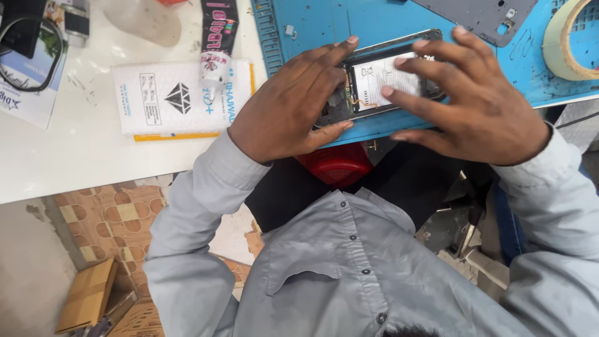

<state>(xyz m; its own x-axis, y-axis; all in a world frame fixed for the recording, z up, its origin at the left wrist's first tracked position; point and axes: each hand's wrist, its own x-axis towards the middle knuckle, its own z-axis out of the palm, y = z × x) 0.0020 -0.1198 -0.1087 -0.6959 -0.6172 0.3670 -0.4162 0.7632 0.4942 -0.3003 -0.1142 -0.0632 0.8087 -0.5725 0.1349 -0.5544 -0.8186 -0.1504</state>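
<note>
Landmark: blue work mat (312, 22) on the white table (75, 150).

Far left of the mat, at the frame edge: a black cable (19, 59) over a printed card, both cut off. Nearer the mat: a white padded packet (168, 100) with a yellow edge; a glue tube (216, 43) lies across its upper corner, its top out of frame.

On the mat's near edge: an opened phone (387, 75), back cover off, white-labelled battery exposed. The left hand (287, 109) covers the phone's left end; its fingers (340, 50) curl over the top and bottom edges, gripping the frame. What lies under the palm is hidden. The right hand (480, 109) spreads over the phone's right end, fingertips (388, 91) pressing on the battery, not closed around anything; the phone's right end is hidden.

At the mat's top: a grey back panel (480, 15), partly cut off. At the mat's right corner: a tape roll (561, 43), cut by the frame.

Below the mat: a red object (337, 163), mostly hidden by sleeves, kind unclear.
</note>
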